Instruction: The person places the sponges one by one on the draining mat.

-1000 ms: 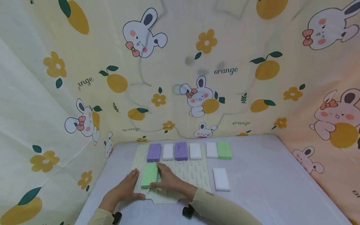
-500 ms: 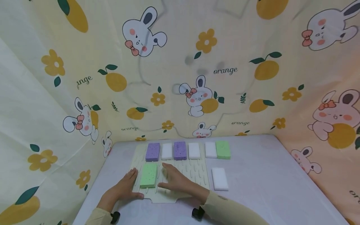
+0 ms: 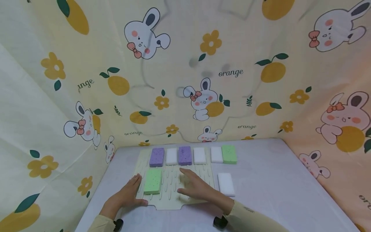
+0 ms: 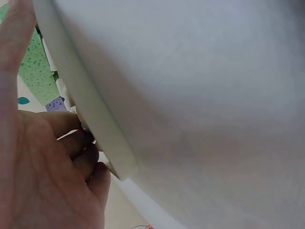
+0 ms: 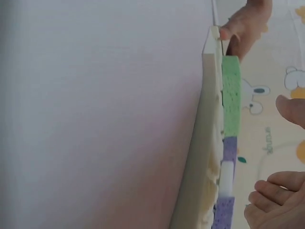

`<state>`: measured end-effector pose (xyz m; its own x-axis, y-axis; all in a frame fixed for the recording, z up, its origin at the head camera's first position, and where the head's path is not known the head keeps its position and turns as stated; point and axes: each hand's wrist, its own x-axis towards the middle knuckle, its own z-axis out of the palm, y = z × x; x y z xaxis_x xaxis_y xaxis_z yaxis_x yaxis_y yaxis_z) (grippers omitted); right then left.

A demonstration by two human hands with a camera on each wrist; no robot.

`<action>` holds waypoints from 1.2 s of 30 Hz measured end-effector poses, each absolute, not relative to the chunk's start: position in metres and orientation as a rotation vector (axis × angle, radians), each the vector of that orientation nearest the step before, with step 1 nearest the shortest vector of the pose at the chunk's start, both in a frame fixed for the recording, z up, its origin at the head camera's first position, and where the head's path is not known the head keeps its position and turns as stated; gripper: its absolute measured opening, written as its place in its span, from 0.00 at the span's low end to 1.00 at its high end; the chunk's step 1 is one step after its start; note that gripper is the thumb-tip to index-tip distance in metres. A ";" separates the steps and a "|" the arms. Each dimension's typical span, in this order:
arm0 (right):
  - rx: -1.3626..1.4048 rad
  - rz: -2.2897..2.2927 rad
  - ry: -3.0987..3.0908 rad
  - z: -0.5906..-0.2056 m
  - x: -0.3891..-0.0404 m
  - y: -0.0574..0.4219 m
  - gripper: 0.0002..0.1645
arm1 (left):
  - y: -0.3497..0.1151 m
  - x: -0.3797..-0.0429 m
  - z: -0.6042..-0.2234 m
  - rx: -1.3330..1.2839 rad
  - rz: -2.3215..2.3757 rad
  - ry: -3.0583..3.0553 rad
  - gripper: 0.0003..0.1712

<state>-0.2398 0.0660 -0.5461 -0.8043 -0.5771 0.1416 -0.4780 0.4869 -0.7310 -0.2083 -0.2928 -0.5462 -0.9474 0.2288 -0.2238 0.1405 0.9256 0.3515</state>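
A cream ridged board [image 3: 171, 203], like a drying mat, lies on the table. My left hand [image 3: 126, 195] rests against its left side, with the thumb near the front corner and no sponge in the hand. Just right of the fingers, a green sponge [image 3: 152, 182] lies on the board. Along the back stand a purple sponge [image 3: 157, 157], a white sponge block [image 3: 171, 157], a second purple sponge [image 3: 185, 155] and another white block [image 3: 199, 156]. My right hand [image 3: 198, 187] hovers over the board's right part, thumb and fingers spread apart, holding nothing.
Right of the board, a white block [image 3: 216, 154] and a green sponge [image 3: 229, 154] lie side by side at the back. Nearer, partly behind my right wrist, lies one more white block [image 3: 226, 184]. A printed cloth [image 3: 179, 64] walls the table at the back and sides.
My right hand has let go of the green sponge and moved right over the board. The sponge stays on the board's left part. My left hand keeps its place.
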 end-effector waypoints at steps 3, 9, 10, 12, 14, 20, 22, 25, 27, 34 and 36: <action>-0.936 -1.233 2.610 -0.544 -0.237 0.077 0.56 | -0.293 -0.207 -0.545 0.287 0.495 2.828 0.78; -0.906 -1.244 2.623 -0.541 -0.232 0.099 0.55 | -0.294 -0.206 -0.546 0.289 0.504 2.823 0.77; -0.900 -1.246 2.622 -0.540 -0.231 0.102 0.55 | -0.294 -0.206 -0.546 0.285 0.507 2.823 0.77; -0.896 -1.238 2.621 -0.540 -0.229 0.109 0.55 | -0.294 -0.205 -0.546 0.283 0.507 2.823 0.77; -0.890 -1.225 2.623 -0.540 -0.227 0.115 0.54 | -0.293 -0.205 -0.546 0.284 0.508 2.823 0.77; -0.859 -1.218 2.654 -0.537 -0.221 0.130 0.55 | -0.293 -0.204 -0.543 0.292 0.508 2.829 0.77; -0.848 -1.218 2.666 -0.538 -0.220 0.136 0.56 | -0.293 -0.204 -0.543 0.291 0.513 2.830 0.77; -0.826 -1.213 2.688 -0.540 -0.219 0.145 0.57 | -0.294 -0.205 -0.546 0.296 0.505 2.835 0.77; -0.798 -1.209 2.704 -0.540 -0.217 0.151 0.57 | -0.295 -0.206 -0.548 0.300 0.504 2.837 0.77; -0.718 -1.133 2.778 -0.542 -0.213 0.178 0.57 | -0.294 -0.206 -0.547 0.310 0.503 2.835 0.77; -0.688 -1.127 2.791 -0.542 -0.213 0.186 0.57 | -0.294 -0.206 -0.546 0.311 0.502 2.837 0.77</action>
<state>-0.2127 0.1857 -0.5424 -0.8992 -0.4225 0.1137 -0.3830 0.6345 -0.6714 -0.2062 -0.2938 -0.5458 -0.9478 0.2487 -0.1995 0.1651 0.9182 0.3600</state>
